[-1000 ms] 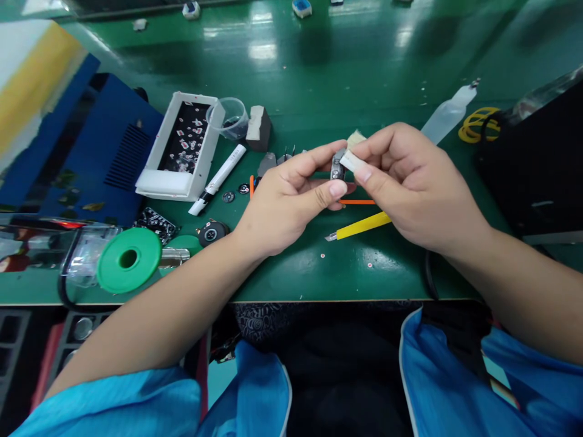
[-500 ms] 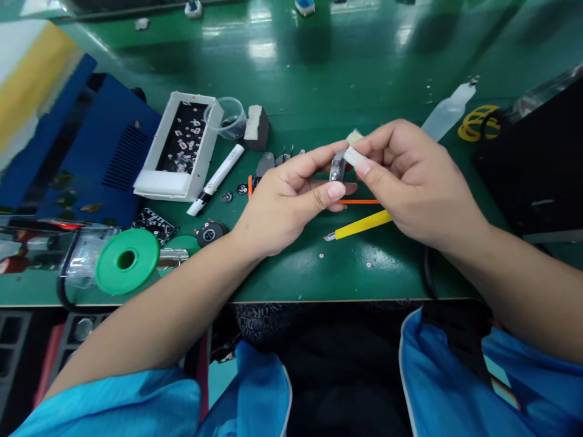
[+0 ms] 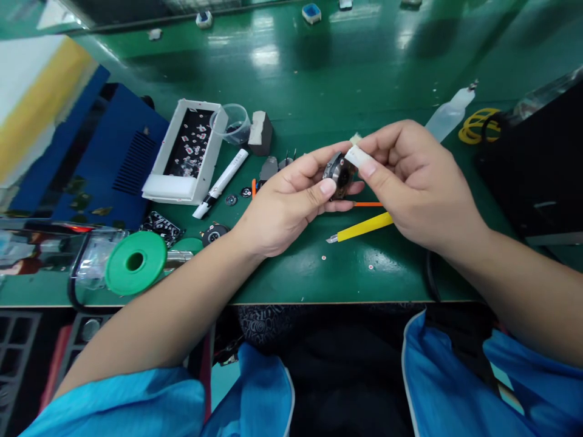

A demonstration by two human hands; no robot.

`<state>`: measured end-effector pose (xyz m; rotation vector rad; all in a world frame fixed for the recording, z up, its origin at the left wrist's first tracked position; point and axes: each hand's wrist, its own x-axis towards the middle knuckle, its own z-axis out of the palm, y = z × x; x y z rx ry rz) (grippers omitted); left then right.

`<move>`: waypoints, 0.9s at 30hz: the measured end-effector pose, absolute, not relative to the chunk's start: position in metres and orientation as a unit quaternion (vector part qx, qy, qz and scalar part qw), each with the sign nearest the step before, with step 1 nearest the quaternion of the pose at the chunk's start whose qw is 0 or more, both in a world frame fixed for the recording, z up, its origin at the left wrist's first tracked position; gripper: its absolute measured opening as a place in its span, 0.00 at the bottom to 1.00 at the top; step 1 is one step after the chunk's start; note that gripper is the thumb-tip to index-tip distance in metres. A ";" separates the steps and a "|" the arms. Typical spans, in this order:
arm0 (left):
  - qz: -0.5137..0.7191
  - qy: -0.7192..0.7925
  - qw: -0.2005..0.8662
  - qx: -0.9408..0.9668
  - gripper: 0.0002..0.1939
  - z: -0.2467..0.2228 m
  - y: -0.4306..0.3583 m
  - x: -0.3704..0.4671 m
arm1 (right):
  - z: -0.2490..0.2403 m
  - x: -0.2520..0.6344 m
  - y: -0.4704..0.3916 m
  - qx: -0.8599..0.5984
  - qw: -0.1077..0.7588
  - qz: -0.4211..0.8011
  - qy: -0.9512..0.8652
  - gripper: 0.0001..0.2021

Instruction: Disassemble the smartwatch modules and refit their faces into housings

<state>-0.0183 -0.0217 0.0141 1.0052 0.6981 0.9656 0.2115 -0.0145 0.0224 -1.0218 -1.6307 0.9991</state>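
Note:
My left hand (image 3: 289,200) grips a round dark watch case (image 3: 335,170) by its edge, thumb in front and fingers behind. The case stands tilted, with a metallic rim and side buttons. Pinched in my right hand (image 3: 410,176) is a small white piece (image 3: 357,155), held between thumb and forefinger right against the upper edge of the case. What the piece is made of I cannot make out. Below my hands a yellow craft knife (image 3: 364,227) lies on the green bench, its handle end hidden by my right hand. An orange stick (image 3: 368,204) passes behind my fingers.
To the left stand a white tray (image 3: 207,161) of small parts, a clear cup (image 3: 237,130), a marker (image 3: 223,182), a dark foam block (image 3: 261,136) and a green spool (image 3: 155,258). A squeeze bottle (image 3: 444,121) and a black box (image 3: 537,158) are at the right.
My left hand has turned the watch case, so more of its round dark face shows. The white piece stays at its edge. The whole view has shifted slightly.

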 end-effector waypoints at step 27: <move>0.458 0.341 0.711 0.411 0.18 0.019 -0.020 -0.016 | 0.026 0.208 -0.019 -0.410 0.458 0.450 -0.648 0.22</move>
